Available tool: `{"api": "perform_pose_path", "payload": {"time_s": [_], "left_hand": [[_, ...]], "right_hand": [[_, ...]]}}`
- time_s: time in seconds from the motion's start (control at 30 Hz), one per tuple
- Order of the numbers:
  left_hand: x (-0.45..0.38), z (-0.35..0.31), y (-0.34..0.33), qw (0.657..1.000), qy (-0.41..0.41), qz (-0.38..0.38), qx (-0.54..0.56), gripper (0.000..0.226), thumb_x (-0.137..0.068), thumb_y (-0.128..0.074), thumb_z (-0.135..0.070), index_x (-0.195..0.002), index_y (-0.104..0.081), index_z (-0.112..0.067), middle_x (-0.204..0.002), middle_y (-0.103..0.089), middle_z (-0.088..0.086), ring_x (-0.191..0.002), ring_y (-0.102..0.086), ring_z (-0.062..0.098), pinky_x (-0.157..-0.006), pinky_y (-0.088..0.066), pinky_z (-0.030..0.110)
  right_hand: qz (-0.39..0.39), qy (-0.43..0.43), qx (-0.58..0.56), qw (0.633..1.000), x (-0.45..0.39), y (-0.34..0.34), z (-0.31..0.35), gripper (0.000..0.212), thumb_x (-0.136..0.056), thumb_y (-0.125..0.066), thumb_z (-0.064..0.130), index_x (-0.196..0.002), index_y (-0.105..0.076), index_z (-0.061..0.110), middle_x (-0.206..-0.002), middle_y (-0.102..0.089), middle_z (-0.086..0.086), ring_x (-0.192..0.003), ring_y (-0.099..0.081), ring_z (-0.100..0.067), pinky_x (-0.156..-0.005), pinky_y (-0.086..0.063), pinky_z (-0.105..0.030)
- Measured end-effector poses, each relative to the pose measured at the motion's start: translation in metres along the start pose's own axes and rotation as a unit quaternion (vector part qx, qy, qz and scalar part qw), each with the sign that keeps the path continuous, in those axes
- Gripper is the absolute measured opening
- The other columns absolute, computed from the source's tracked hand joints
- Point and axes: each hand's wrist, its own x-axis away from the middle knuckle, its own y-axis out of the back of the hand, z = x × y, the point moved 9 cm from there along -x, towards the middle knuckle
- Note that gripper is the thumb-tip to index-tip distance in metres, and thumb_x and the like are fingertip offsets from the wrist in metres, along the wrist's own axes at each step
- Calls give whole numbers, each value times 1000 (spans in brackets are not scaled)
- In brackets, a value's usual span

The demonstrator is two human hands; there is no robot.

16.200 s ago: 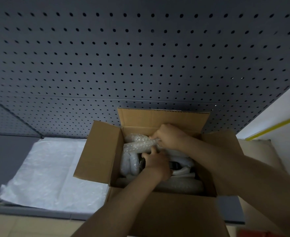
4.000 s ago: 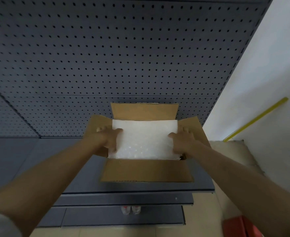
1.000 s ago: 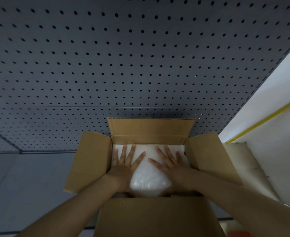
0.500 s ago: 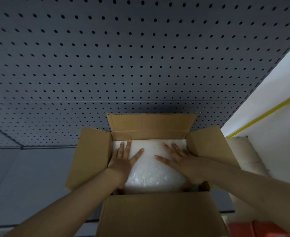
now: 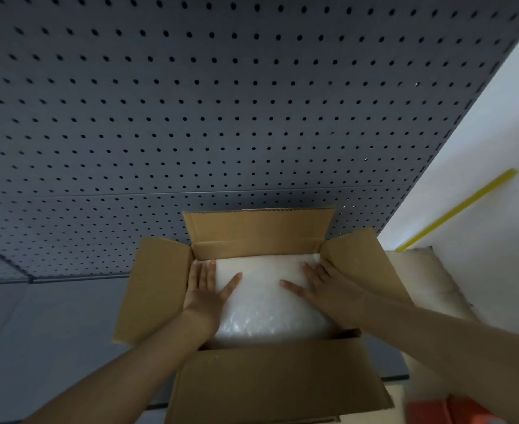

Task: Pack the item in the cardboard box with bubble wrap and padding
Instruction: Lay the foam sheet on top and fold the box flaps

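An open cardboard box (image 5: 160,289) stands on the grey shelf with all its flaps spread. A white sheet of bubble wrap (image 5: 264,301) lies across the top of the box's inside and hides everything beneath it. My left hand (image 5: 206,289) presses flat on the sheet's left side, fingers together against the box wall, thumb out. On the sheet's right side my right hand (image 5: 319,286) lies flat, its fingers near the far right corner. Neither hand grips anything.
A dark grey pegboard wall (image 5: 221,117) rises right behind the box. The grey shelf (image 5: 44,332) runs off to the left. A white wall with a yellow strip (image 5: 457,209) is at the right, a beige cushion-like thing (image 5: 429,280) below it, something red (image 5: 442,411) at bottom right.
Over the last second my hands have slid apart on the bubble wrap, from its middle to its left and right sides. The sheet now sits flatter in the box.
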Motion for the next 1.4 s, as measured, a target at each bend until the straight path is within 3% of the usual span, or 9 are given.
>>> {"api": "perform_pose_path", "payload": {"time_s": [0.33, 0.43, 0.53, 0.63, 0.73, 0.83, 1.03, 1.2, 1.4], "left_hand": [[22, 3, 1, 998, 13, 67, -18, 92, -95, -47, -37, -145, 30, -25, -155, 9, 32, -147, 11, 39, -114, 13, 54], [51, 1, 13, 990, -39, 120, 57, 97, -93, -51, -19, -144, 31, -23, -153, 16, 34, -147, 8, 40, -118, -3, 46], [69, 4, 27, 983, -59, 118, 125, 90, -97, -46, -20, -146, 28, -26, -156, 15, 27, -143, -24, 39, -110, -29, 37], [75, 19, 41, 982, -42, 70, 168, 77, -98, -42, -28, -152, 14, -24, -160, -5, 20, -125, -49, 31, -93, -43, 33], [75, 42, 44, 981, -8, 38, 189, 74, -94, -47, -38, -153, -6, -22, -157, -21, 14, -137, -36, 32, -110, -33, 40], [73, 65, 46, 980, 23, -2, 197, 62, -87, -46, -39, -145, -31, -23, -149, -37, 10, -133, -39, 33, -110, -33, 49], [78, 93, 39, 978, 87, 12, 189, 60, -98, -30, -23, -153, -8, -21, -159, 2, 19, -144, 1, 48, -117, -15, 58], [82, 104, 25, 965, 128, 39, 227, 62, -99, -30, -28, -153, 2, -26, -157, 24, 19, -143, 10, 51, -115, -13, 63], [89, 108, 17, 951, 146, 62, 266, 65, -101, -29, -24, -153, 10, -19, -151, 34, 25, -145, -5, 47, -115, -22, 56]], "right_hand": [[50, -39, 15, 998, 11, 3, 1, 98, -90, -55, 37, -147, 23, 23, -154, -13, -29, -144, -14, -39, -118, 4, -53], [44, -33, -83, 995, 29, 17, -3, 93, -87, -56, 46, -152, 5, 19, -154, -20, -18, -143, -18, -34, -119, -3, -48], [-30, -70, -227, 971, 54, 44, -17, 63, -86, -49, 49, -142, -31, 25, -144, -40, -11, -129, -39, -31, -112, -24, -46], [-185, -191, -273, 925, 79, 64, -56, 33, -81, -41, 34, -112, -49, 29, -120, -53, -14, -109, -50, -34, -93, -37, -47], [-132, -379, -402, 823, 113, 37, -91, 76, -86, -59, 30, -148, -16, 23, -151, -22, -17, -134, -31, -40, -107, -31, -51], [-166, -384, -569, 708, 124, 25, -97, 85, -88, -62, 23, -151, -4, 13, -143, -37, -23, -126, -43, -41, -97, -43, -46], [-239, -338, -573, 708, 118, 63, -82, 64, -94, -52, 29, -148, -23, 9, -121, -59, -16, -92, -57, -27, -71, -46, -28], [-172, -167, -443, 864, 86, 83, -26, 43, -101, -37, 36, -122, -59, 5, -124, -63, -11, -112, -58, -26, -95, -42, -30], [-86, -115, -341, 929, 60, 28, -16, 46, -101, -29, 33, -143, -39, 17, -156, -27, -1, -145, -17, -23, -118, -15, -33]]}}
